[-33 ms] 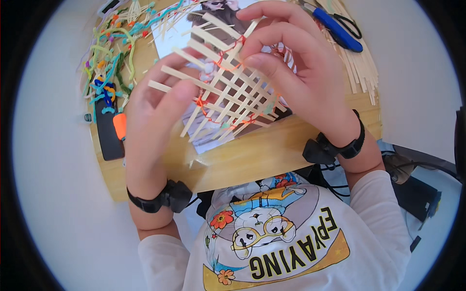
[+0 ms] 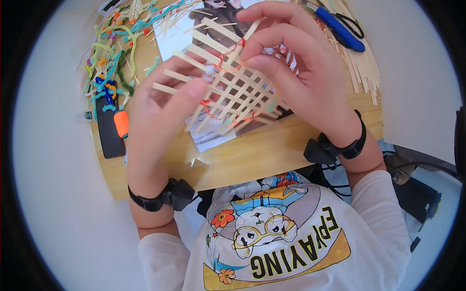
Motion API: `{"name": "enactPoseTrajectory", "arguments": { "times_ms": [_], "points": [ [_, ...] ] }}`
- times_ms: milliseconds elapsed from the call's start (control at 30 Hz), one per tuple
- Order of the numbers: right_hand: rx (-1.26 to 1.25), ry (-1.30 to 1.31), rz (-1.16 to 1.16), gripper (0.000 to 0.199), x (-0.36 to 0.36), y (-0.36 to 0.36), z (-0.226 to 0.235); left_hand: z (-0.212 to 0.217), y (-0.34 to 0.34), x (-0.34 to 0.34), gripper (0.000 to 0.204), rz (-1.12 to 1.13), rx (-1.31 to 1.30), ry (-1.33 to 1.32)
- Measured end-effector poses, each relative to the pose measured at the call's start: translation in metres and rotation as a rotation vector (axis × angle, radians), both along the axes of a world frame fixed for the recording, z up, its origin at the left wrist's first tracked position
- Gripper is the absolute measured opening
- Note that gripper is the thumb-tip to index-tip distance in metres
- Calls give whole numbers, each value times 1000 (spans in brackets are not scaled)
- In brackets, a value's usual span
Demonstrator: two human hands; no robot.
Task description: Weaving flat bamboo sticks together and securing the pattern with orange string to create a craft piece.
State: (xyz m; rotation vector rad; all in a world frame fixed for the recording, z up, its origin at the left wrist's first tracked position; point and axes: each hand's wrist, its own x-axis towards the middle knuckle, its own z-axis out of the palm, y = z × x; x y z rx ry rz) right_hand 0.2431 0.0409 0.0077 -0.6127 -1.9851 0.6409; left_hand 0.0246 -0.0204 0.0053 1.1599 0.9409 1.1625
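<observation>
A woven lattice of pale flat wooden strips (image 2: 238,87), with orange-red cord wound along its edges and strip ends sticking out, is held tilted above the table. My left hand (image 2: 167,94) grips its left side, thumb on the front and fingers behind. A small fluffy whitish tuft (image 2: 209,72) shows beside that thumb. My right hand (image 2: 303,63) closes on the lattice's upper right, its thumb and index finger pinched by the cord and another finger bent over a strip end. What lies behind the lattice is mostly hidden.
Under the lattice a printed photo sheet (image 2: 206,141) lies on the wooden table (image 2: 233,162). Tangled coloured pipe cleaners (image 2: 111,72), a black bar (image 2: 109,131) and an orange piece (image 2: 121,124) lie left. Blue-handled pliers (image 2: 340,29), black-handled scissors (image 2: 357,28) and loose strips (image 2: 364,72) lie right.
The lattice's left side and my left hand have shifted slightly right and up. The lower part of the lattice is now blurred. My right hand stays almost in place.
</observation>
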Motion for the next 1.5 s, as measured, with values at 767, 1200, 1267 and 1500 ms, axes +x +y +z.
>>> {"name": "enactPoseTrajectory", "arguments": {
  "times_ms": [767,1200,1267,1500],
  "points": [
    [-99,32,-84,12,9,-8,5,-9,-6,24,30,228,-107,-16],
    [-118,-11,-45,13,-1,-21,1,-4,-12,32,27,276,-107,16],
    [-119,-13,-43,13,-2,-20,1,-4,-13,33,27,263,-90,-3],
    [-145,-17,-36,14,-2,-18,-1,-4,-15,33,26,249,-94,-29]
  ]
}}
